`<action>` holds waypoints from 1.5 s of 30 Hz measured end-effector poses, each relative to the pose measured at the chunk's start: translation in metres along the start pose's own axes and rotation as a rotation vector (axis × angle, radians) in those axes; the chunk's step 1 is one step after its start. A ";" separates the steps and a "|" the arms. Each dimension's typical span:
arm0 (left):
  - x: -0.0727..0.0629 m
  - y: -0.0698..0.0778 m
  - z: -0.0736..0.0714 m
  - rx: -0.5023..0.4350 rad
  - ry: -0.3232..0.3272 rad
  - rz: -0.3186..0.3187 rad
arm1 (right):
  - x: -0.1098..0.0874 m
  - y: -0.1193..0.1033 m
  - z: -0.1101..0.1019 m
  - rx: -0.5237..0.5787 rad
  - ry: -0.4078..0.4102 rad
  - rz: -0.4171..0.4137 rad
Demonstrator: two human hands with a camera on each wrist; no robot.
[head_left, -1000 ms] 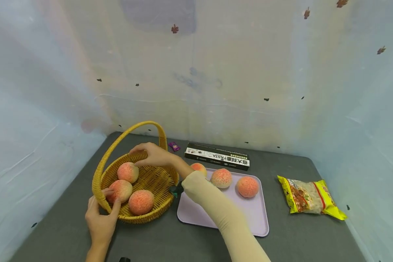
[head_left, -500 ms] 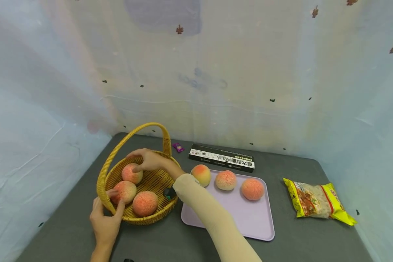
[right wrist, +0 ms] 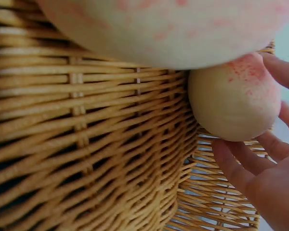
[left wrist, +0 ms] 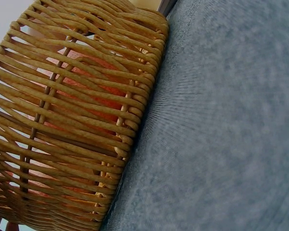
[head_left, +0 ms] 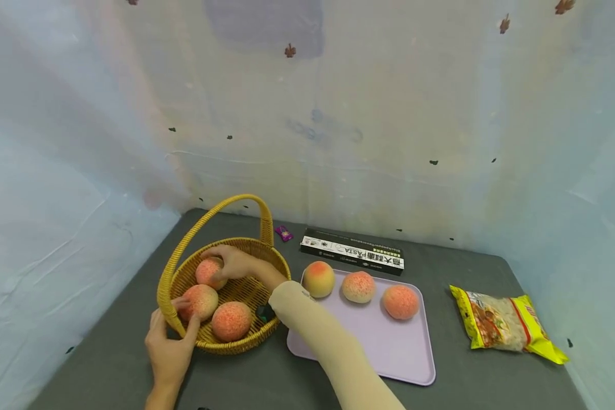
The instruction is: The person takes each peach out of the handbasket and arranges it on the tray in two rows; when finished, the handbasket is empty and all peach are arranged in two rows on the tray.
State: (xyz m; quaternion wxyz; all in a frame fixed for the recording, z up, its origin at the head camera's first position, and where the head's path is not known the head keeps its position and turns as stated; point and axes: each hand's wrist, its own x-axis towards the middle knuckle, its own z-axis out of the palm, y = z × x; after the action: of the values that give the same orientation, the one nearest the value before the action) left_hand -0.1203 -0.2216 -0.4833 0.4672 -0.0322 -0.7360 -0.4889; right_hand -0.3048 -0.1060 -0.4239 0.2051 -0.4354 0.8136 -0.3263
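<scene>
In the head view, a yellow wicker basket (head_left: 243,344) with a tall handle holds three pink-and-cream peaches at the left. My right hand (head_left: 238,265) reaches in over its right side and grips the farthest peach (head_left: 208,272), thumb and fingers on either side. That peach (right wrist: 233,98) also shows in the right wrist view, fingers curled round it. At the near-left rim my left hand (head_left: 170,347) straddles the handle's base, thumb and fingers over the middle peach (head_left: 203,300). A third peach (head_left: 232,322) lies nearest the front. The left wrist view mostly shows the basket's outer wall (left wrist: 72,110).
Right of the basket, a lilac tray (head_left: 389,353) bears three more peaches (head_left: 359,286) along its far side. Behind it lies a black pasta box (head_left: 353,250), with a small purple wrapped sweet (head_left: 284,233) to its left. A yellow food packet (head_left: 507,324) rests at the far right.
My right hand has lowered from beside the farthest peach to fingers round it. The right forearm has shifted left, uncovering the tray's leftmost peach. My left hand keeps its place on the basket's rim.
</scene>
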 end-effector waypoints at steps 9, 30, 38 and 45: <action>0.004 0.023 -0.001 0.002 -0.023 -0.041 | 0.002 0.004 0.004 0.017 0.005 0.015; 0.004 0.019 -0.002 -0.001 -0.021 -0.031 | 0.002 0.010 0.004 0.067 -0.012 -0.009; 0.006 0.023 -0.002 -0.003 -0.026 -0.021 | 0.001 0.010 0.006 0.069 -0.005 -0.011; -0.002 -0.003 -0.003 0.004 -0.028 -0.034 | 0.000 0.012 0.005 0.079 0.022 -0.029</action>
State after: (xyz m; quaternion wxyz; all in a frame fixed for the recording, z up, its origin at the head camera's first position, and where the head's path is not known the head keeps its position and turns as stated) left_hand -0.1192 -0.2246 -0.4862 0.4485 -0.0258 -0.7440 -0.4946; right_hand -0.3089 -0.1030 -0.4357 0.2083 -0.4351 0.7959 -0.3659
